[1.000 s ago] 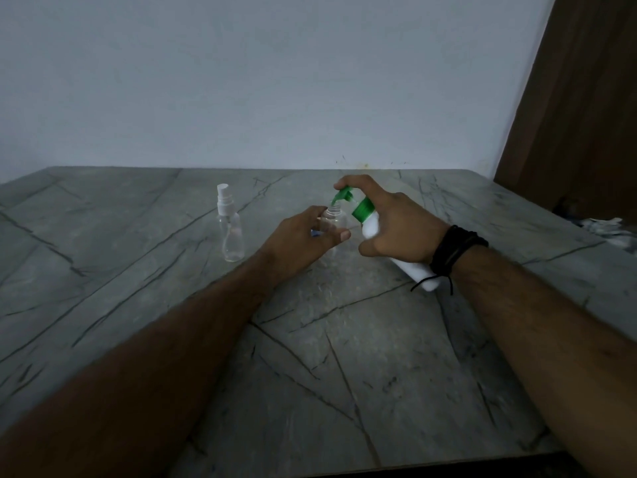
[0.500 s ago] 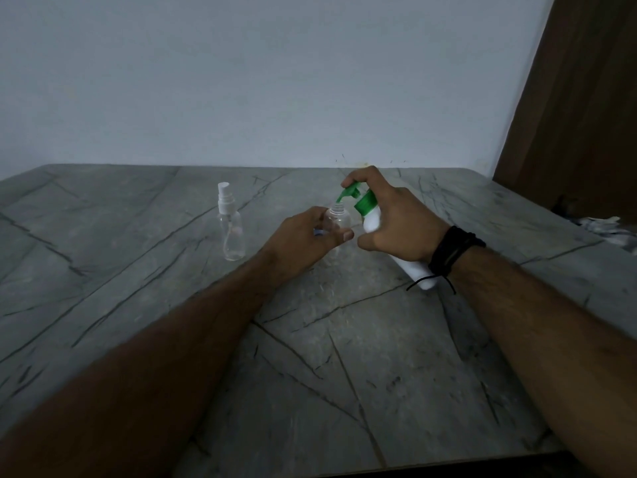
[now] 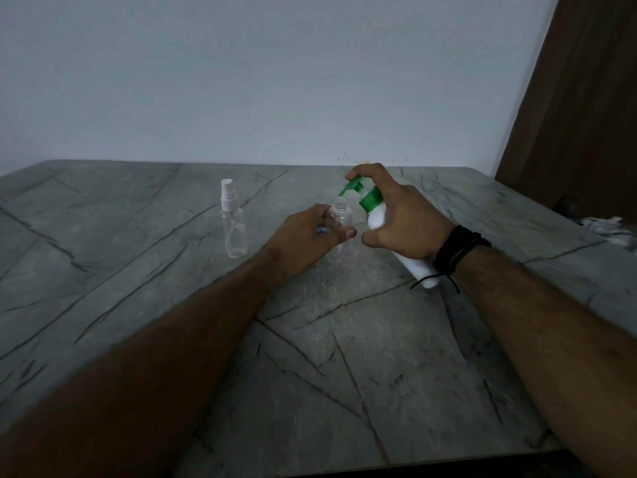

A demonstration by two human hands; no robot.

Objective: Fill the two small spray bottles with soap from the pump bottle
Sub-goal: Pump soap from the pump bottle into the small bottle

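My left hand grips a small clear bottle with its cap off, mouth open upward. My right hand holds the white pump bottle tilted toward it, a finger on top of the green pump head. The green nozzle points down just above the open mouth. A second small clear spray bottle stands upright to the left with its white spray cap on, apart from both hands. Something small and blue shows between my left fingers.
The grey marble table runs to a pale wall behind. A brown wooden panel stands at the right. A pale crumpled thing lies beyond the table's right edge. A black band circles my right wrist.
The pump head has risen from its pressed position and the nozzle now sits a little higher over the open bottle. Both hands have stayed in place.
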